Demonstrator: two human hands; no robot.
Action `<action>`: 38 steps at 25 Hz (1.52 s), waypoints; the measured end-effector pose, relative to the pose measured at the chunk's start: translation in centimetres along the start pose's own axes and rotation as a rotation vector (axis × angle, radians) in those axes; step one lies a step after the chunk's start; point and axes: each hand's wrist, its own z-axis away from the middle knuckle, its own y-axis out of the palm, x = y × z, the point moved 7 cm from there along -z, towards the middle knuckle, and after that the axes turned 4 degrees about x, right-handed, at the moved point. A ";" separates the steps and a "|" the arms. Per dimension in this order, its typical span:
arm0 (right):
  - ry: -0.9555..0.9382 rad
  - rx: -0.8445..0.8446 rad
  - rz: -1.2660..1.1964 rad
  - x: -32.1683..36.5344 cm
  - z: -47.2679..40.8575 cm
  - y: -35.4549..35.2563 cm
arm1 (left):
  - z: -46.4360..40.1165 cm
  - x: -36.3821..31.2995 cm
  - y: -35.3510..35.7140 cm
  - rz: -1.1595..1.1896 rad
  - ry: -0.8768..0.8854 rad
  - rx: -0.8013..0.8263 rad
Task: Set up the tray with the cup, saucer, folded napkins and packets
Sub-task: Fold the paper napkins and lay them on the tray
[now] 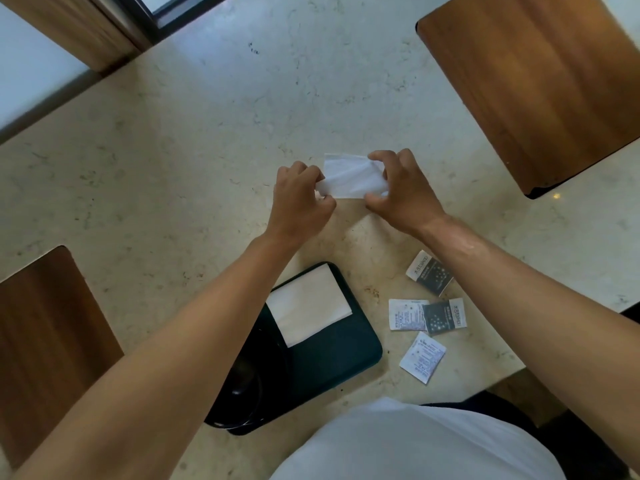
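Note:
A white napkin (353, 176) lies partly folded on the marble table, between both hands. My left hand (299, 199) pinches its left edge, and my right hand (401, 188) holds its right end with curled fingers. Nearer to me sits a dark green tray (343, 355) with a folded white napkin (308, 304) on its far part. A black saucer (266, 362) with a black cup (242, 386) stands on the tray's left, partly hidden by my left forearm. Several small packets lie on the table right of the tray: one (429, 277), two (426, 315), another (422, 356).
The marble table (207, 150) stretches ahead. Wooden chair seats stand at the far right (540, 84) and at the near left (45, 337). A window frame (114, 32) runs along the far left.

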 end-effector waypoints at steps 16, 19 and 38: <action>-0.030 0.180 -0.752 5.8 8.7 -2.3 | 9.2 -0.3 -6.1 1.277 -0.311 0.031; -0.119 0.183 -0.893 7.8 10.8 -2.4 | 11.3 0.2 -6.2 1.352 -0.333 0.017; -0.156 0.162 -0.847 10.7 16.8 -1.8 | 19.0 2.0 -3.8 1.402 -0.359 0.015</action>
